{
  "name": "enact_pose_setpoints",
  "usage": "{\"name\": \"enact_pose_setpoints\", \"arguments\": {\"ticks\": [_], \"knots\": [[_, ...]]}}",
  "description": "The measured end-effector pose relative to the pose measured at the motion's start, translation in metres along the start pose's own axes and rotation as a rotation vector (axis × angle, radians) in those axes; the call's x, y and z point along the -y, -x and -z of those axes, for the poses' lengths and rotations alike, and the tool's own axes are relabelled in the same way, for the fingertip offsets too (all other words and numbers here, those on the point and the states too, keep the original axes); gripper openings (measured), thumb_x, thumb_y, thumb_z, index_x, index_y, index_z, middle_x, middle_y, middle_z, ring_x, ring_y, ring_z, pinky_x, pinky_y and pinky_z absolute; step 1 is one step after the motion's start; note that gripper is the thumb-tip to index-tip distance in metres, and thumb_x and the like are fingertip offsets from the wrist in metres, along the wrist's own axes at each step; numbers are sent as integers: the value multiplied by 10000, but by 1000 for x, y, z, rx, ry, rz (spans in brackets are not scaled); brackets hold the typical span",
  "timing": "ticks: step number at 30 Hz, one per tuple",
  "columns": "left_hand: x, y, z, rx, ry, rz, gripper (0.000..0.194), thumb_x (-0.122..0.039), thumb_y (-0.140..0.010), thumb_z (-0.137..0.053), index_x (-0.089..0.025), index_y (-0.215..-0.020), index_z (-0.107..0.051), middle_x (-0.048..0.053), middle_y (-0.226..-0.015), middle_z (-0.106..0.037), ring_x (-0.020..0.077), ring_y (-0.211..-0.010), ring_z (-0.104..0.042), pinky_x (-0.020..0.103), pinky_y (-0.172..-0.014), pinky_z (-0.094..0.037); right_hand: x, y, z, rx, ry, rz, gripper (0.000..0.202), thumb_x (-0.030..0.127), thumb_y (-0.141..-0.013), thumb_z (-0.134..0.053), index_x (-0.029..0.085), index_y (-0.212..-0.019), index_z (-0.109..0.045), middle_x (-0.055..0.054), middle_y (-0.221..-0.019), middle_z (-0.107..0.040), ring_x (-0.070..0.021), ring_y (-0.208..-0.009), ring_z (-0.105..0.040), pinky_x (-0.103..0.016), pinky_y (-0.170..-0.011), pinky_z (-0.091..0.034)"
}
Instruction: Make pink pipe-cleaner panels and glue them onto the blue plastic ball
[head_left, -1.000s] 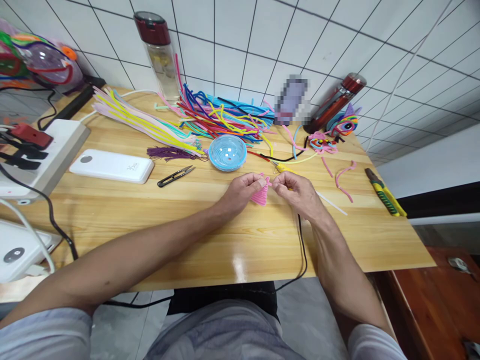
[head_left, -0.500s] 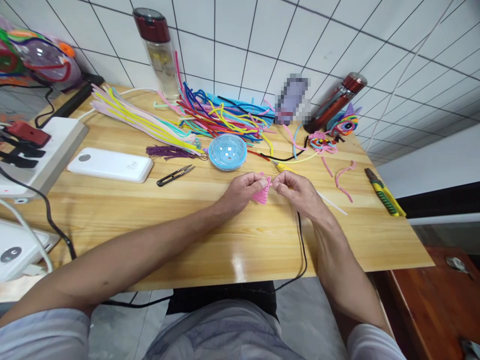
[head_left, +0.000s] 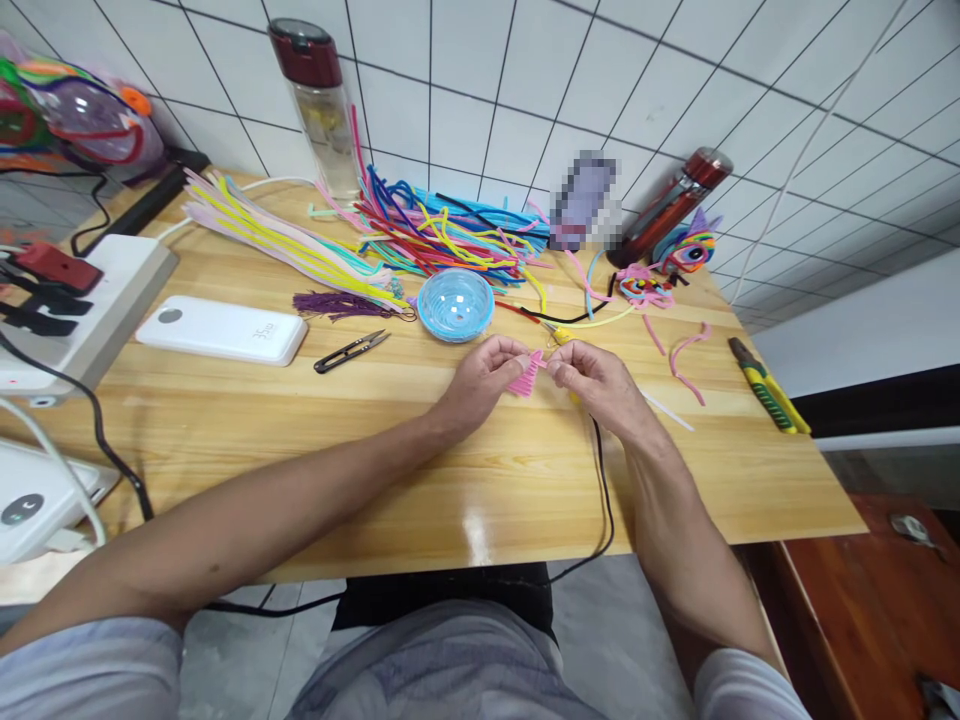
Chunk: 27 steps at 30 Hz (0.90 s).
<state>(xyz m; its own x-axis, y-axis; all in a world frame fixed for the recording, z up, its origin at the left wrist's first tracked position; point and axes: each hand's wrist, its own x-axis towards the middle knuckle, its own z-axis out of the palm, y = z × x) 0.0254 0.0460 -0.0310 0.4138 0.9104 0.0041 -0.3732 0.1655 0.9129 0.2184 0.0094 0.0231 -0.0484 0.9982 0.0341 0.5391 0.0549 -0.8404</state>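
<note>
A small pink piece of bent pipe cleaner [head_left: 524, 380], folded into close rows, is pinched in my left hand [head_left: 487, 377] above the table. My right hand [head_left: 592, 378] is closed at its upper right, thumb and finger pinching a short pink end of the same piece. Part of the piece is covered by my left fingers. Just beyond the hands lies a yellow-handled tool [head_left: 559, 335], partly hidden by my right hand, and a black cord [head_left: 604, 480] runs from beneath that hand to the table edge. A blue bowl [head_left: 455, 306] stands beyond my left hand.
Bundled pipe cleaners [head_left: 450, 235] lie along the wall beside a glass bottle [head_left: 322, 120]. Thread snips [head_left: 349, 352] and a white power bank [head_left: 221, 330] are at left. Pliers [head_left: 769, 385] lie near the right edge; a red flask [head_left: 670, 205] stands behind.
The pink piece has tilted and shifted slightly up in my left hand. My right hand has drawn its pink end a little to the right, so more of it shows.
</note>
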Motion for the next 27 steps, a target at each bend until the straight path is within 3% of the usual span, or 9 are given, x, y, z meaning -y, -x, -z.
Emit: {"name": "enact_pose_setpoints", "arguments": {"ticks": [10,17,21,27], "knots": [[-1,-2,2,43,31,106,421,-497,-715,-899,-179,-879,-678,18,-856,-738,120,-711,-621,241,-633,-490,1,1,1,52,10,63,221,432,-886,-660,216,-844,-644,-5,-790,-630,-168,-738,-533,-318,-721,-416],[0,-3,1,55,61,102,405,-474,-735,-892,-192,-900,-651,15,-856,-735,127,-725,-638,246,-650,-503,4,2,1,32,-19,98,223,435,-887,-662,217,-841,-653,1,-780,-612,-171,-749,-535,-322,-736,-419],[0,2,0,49,-92,-51,346,-445,-840,-821,-193,-984,-635,33,-918,-733,148,-784,-674,298,-746,-552,5,2,-2,-26,-27,51,186,398,-837,-663,222,-783,-636,29,-701,-558,-147,-667,-474,-310,-679,-386],[4,12,-2,-124,-645,-514,306,-199,-804,-817,-213,-1036,-617,55,-1034,-703,214,-993,-660,391,-946,-542,7,4,-17,-148,-77,-44,179,394,-799,-665,223,-748,-642,49,-631,-493,-129,-592,-398,-297,-597,-331]]}}
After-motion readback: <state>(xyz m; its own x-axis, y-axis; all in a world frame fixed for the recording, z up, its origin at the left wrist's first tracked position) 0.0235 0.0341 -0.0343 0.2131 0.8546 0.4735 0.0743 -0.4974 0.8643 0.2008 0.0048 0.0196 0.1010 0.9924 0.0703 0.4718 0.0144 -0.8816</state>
